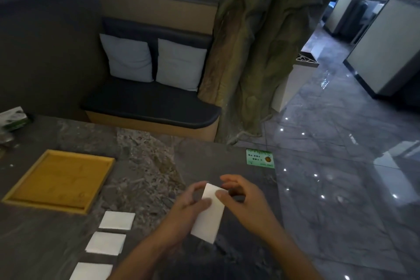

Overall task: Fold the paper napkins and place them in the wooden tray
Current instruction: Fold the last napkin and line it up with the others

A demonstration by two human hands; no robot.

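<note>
Both hands hold one white paper napkin [208, 216], folded into a long narrow strip, above the dark stone table [145, 166]. My left hand [188, 207] grips its left side with the thumb on top. My right hand [245, 202] pinches its upper right edge. The wooden tray [20, 200] lies to the left on the table with nothing in it. Three flat white napkins lie in a column near the front edge: one [117, 220], a second [105, 243], a third [91, 271].
A green card [260, 158] lies at the table's far right corner. A green-and-white pack [13, 118] sits at the far left edge. Beyond the table stand a cushioned bench [150, 102] and a tree-trunk pillar [256, 52]; glossy floor lies to the right.
</note>
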